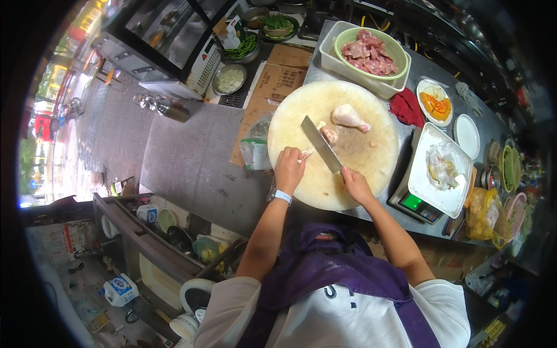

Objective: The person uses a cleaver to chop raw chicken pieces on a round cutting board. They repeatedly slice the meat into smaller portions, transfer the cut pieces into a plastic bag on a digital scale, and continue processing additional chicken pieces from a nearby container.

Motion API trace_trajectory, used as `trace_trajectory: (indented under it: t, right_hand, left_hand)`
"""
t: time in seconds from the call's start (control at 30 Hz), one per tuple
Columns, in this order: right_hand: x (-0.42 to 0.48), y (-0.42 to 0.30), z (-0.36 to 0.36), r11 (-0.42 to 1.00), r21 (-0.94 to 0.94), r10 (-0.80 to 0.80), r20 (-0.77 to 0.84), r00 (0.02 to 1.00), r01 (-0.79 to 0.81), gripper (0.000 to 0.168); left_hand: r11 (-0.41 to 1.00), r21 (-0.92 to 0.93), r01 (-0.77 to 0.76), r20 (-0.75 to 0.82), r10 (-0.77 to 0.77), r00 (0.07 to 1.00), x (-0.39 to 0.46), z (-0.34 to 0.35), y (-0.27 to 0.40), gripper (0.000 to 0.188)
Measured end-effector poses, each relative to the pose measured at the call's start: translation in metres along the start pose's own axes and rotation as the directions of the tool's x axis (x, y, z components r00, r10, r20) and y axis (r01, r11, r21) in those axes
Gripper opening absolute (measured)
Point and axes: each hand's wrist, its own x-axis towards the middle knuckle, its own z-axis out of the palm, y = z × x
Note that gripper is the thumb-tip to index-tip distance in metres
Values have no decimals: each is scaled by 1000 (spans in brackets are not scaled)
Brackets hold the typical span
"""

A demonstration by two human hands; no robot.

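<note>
On a round, pale chopping board, my right hand grips the handle of a cleaver. Its broad blade slants up and to the left across the board. My left hand, with a watch at the wrist, pinches a small bony end of a chicken piece at the board's left edge. Beside the blade lies a chunk of chicken meat, partly hidden by the cleaver. A whole raw chicken drumstick rests farther back, apart from both hands. One small meat scrap is at the right.
Behind the board, a green colander of cut raw meat sits in a white plastic tub. A red cloth and a digital scale bearing a plastic bag stand to the right. Flattened cardboard and a plastic bag lie left.
</note>
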Motion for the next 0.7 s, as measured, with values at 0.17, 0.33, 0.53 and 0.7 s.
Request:
trace_trajectory:
  t: [0.17,0.33,0.53,0.7]
  right_hand:
    - [-18,-20,7,993,-46,-114,-26,993,112,41]
    - [-27,-88,-4,963,27,-267,-3,964,267,41]
    - [-7,-51,34,865,-477,-144,61,988,155,43]
    - [-22,-35,31,893,-429,-115,75,991,136,42]
  left_hand:
    - [996,-92,-19,-123,8,992,-9,-19,3,21]
    - [994,-58,98,-178,-107,978,-32,-31,-20,17]
    - [976,-114,183,-99,-195,976,-20,-12,-3,28]
    - [961,21,274,-91,-271,958,-16,5,-17,34]
